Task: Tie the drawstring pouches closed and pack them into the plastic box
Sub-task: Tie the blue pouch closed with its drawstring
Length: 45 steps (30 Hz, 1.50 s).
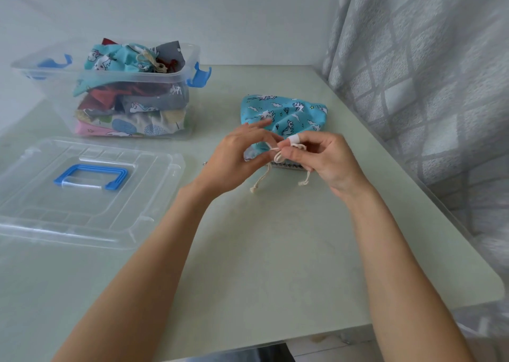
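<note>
Hands (283, 157) — cotton cord (275, 156), printed pouch (286, 113)

pouch (286, 116) right of box (176, 130) | lid (91, 218) before box | all on table (275, 251)

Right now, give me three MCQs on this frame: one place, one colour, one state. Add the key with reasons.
1. Where does the lid lie?
A. On the plastic box
B. Flat on the table, nearer the camera than the box
C. Against the curtain

2. What colour is the lid's handle?
A. Blue
B. Red
C. White

3. What is the state of the blue pouch on the table?
A. Packed in the box
B. Cord being worked by both hands
C. Untouched

Key: B, the plastic box stands open behind the lid; A, the handle is blue; B, the left hand and right hand pinch its drawstring.
</note>
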Available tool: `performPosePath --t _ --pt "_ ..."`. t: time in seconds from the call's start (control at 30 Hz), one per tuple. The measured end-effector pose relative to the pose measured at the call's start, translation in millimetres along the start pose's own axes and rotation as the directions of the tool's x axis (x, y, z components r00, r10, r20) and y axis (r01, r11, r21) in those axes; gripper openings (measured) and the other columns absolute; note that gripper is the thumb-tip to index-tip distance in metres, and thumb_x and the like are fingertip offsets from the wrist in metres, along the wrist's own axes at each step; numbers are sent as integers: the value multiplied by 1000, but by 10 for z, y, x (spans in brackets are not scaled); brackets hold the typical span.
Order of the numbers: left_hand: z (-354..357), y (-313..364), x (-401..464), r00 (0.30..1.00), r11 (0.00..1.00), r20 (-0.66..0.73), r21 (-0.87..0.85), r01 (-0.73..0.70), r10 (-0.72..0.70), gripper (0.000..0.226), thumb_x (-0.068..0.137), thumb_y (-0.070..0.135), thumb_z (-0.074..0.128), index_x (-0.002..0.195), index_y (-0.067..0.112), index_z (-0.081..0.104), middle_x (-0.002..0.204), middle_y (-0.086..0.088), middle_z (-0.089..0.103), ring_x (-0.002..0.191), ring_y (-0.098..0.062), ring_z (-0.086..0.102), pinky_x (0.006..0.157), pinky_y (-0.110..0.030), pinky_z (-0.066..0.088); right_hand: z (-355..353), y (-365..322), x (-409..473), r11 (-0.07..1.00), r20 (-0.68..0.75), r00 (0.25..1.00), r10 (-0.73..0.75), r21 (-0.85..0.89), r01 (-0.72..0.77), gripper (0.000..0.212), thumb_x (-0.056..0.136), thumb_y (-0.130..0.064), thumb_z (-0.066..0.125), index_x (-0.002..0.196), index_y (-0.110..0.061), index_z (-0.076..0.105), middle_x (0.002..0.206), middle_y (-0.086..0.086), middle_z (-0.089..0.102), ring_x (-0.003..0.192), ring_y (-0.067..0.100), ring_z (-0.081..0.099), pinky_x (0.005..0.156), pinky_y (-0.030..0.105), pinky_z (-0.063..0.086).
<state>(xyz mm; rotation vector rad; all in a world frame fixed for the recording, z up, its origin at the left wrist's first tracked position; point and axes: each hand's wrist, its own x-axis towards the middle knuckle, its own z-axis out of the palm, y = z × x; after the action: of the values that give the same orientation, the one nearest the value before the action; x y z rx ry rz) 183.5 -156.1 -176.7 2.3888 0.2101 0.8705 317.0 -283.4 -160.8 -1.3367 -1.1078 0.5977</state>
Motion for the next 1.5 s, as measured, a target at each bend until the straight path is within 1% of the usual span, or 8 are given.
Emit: performPosePath --t 0.17,0.3,0.4,0.6,0.8,1.0,1.17,1.5 --pt "-4 89 -61 982 965 53 -180 190 -183 7 86 26 61 82 20 62 78 12 66 73 3 60 70 -16 45 10 70 1 923 -135 957 -258 -326 204 21 71 -11 79 84 -25 71 83 -12 71 76 2 66 75 19 52" --pt "-7 82 -77 950 911 144 -274 308 -278 13 88 22 60 78 15 61 78 1 66 76 -6 60 75 -23 45 44 148 0 660 -46 836 -547 -638 397 16 74 -11 76 89 -8 72 89 -8 70 80 1 61 75 18 49" --pt "-15 68 -82 936 854 124 -383 352 -330 24 87 29 47 79 15 64 85 -4 67 86 -15 60 83 -31 46 66 176 14 591 -44 791 -610 -690 417 12 76 -6 74 87 -4 71 87 -4 70 78 3 59 74 17 48" --pt "38 73 -99 962 909 133 -318 269 -238 22 93 19 54 105 37 58 99 5 67 92 -12 66 88 -27 51 117 172 5 610 -26 794 -608 -655 445 8 77 -1 71 82 0 66 81 4 68 76 16 62 74 22 49" --pt "25 106 -87 973 897 27 -381 222 -230 12 87 10 62 93 20 66 88 3 69 83 -5 65 85 -21 50 32 137 -6 632 -8 785 -619 -599 492 12 75 -2 74 76 4 64 83 12 67 77 17 62 74 20 50" --pt "37 143 -89 962 950 -76 -196 242 -261 3 90 12 58 89 14 58 84 10 65 78 7 63 78 -8 48 -44 165 -6 649 -49 787 -615 -599 469 18 75 -14 77 74 2 69 84 9 69 78 19 66 72 30 53" --pt "-89 154 -130 940 989 -311 -75 126 -143 8 82 3 67 87 10 67 83 12 67 78 7 65 78 -16 53 -98 150 -29 726 -170 797 -579 -552 410 16 74 -13 78 72 -2 66 84 2 67 81 21 66 75 28 52" --pt "-322 148 -220 901 856 -131 -394 335 -414 17 82 11 68 78 27 70 79 11 73 77 -6 66 76 -19 51 -174 91 -90 813 -192 911 -366 -542 212 23 78 -26 74 76 -5 66 77 0 70 71 6 62 70 28 52"
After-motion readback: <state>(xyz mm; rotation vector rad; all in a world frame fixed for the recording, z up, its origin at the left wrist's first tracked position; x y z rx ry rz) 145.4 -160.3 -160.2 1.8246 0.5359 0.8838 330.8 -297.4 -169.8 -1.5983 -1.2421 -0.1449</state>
